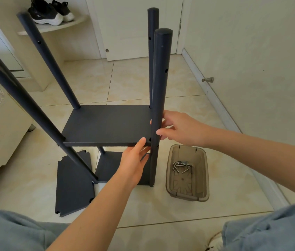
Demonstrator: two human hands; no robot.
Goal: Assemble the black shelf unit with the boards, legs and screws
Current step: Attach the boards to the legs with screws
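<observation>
The black shelf unit (107, 169) stood on the tiled floor at centre. Our left hand (134, 160), fingers nearly straight, touched the upper board (107, 125) at its front corner. At 3 o'clock of it our right hand (177, 127) gripped the near right leg (158, 87). We judged this corner unscrewed, so letting go could drop the board or tilt the leg. A spare board (72, 183) lay at 7 o'clock. A tray (188, 196) of screws (182, 165) sat at 4 o'clock, and reaching it meant freeing a hand.
</observation>
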